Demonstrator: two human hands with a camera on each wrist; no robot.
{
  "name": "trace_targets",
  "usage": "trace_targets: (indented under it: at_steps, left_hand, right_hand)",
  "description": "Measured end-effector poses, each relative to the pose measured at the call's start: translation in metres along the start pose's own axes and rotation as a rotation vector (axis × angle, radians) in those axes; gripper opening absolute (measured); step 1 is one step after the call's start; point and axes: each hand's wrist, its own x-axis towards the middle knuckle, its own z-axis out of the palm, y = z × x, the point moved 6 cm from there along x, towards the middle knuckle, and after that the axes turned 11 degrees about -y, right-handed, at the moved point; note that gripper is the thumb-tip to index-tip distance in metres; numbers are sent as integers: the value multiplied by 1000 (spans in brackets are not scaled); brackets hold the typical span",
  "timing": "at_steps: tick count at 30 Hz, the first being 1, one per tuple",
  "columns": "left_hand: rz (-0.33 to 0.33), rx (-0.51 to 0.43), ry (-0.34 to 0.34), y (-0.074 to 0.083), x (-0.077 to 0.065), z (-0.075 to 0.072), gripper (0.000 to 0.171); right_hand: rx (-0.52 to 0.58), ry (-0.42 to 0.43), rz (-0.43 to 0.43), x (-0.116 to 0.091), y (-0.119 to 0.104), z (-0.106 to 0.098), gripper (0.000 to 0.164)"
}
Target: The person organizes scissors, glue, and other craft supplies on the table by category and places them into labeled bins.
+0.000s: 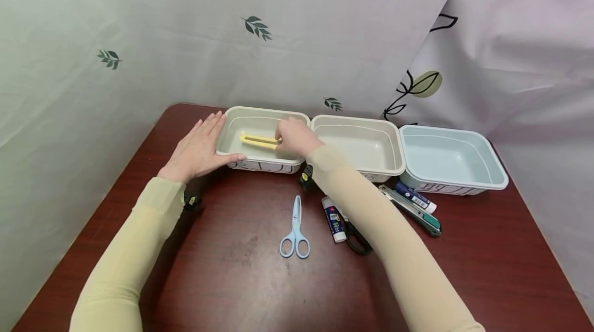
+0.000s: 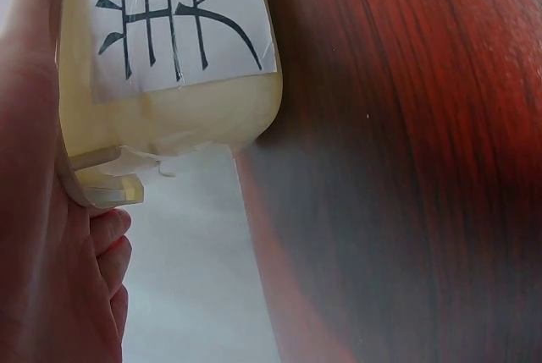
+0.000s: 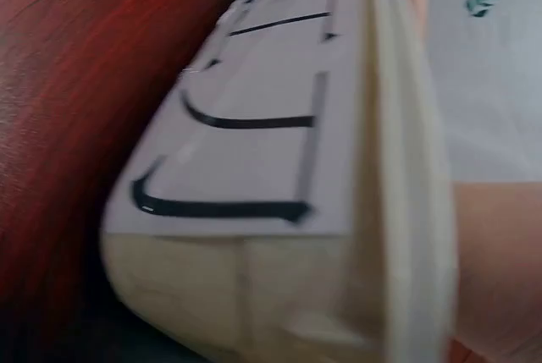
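In the head view, my right hand point(image 1: 297, 137) reaches into the left beige plastic bin point(image 1: 260, 118) and grips one end of a yellow utility knife point(image 1: 257, 140). The knife lies lengthwise, low inside this bin. At the bin's left end rests my left hand point(image 1: 197, 146), fingers straight along the rim and thumb stretched over the front edge. The left wrist view shows that hand point(image 2: 42, 185) against the rim, beside a paper label point(image 2: 182, 24) with black strokes. From the right wrist, the bin's wall point(image 3: 254, 287) hides most of the hand.
A second beige bin point(image 1: 357, 141) and a light blue bin point(image 1: 445, 154) continue the row rightward. Before them lie blue scissors point(image 1: 295, 231), a glue stick point(image 1: 334, 221), black-handled scissors point(image 1: 357, 242) partly under the right forearm, another glue stick point(image 1: 415, 197) and a green-ended utility knife point(image 1: 413, 211).
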Motion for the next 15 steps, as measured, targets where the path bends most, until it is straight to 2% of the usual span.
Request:
trace_targets:
  at_steps: [4, 6, 8, 10, 11, 13, 15]
  left_hand:
    - [2, 3, -3, 0, -1, 1, 116]
    - [3, 3, -3, 0, -1, 1, 116]
    - [1, 3, -5, 0, -1, 1, 117]
    - [0, 2, -6, 0, -1, 1, 117]
    - [-1, 3, -7, 0, -1, 1, 117]
    - [-3, 3, -11, 0, -1, 1, 117]
    - [-3, 5, -10, 1, 0, 0, 117]
  right_hand:
    - [-20, -18, 56, 6, 2, 10, 50]
    - [-34, -22, 75, 8, 3, 12, 47]
    - [-48, -17, 90, 8, 2, 12, 34]
    - [-39, -20, 105, 7, 2, 11, 12]
    - [-32, -21, 109, 7, 2, 9, 6]
    - [-9, -12, 111, 4, 2, 2, 28]
    - [45, 0, 109, 0, 0, -8, 41]
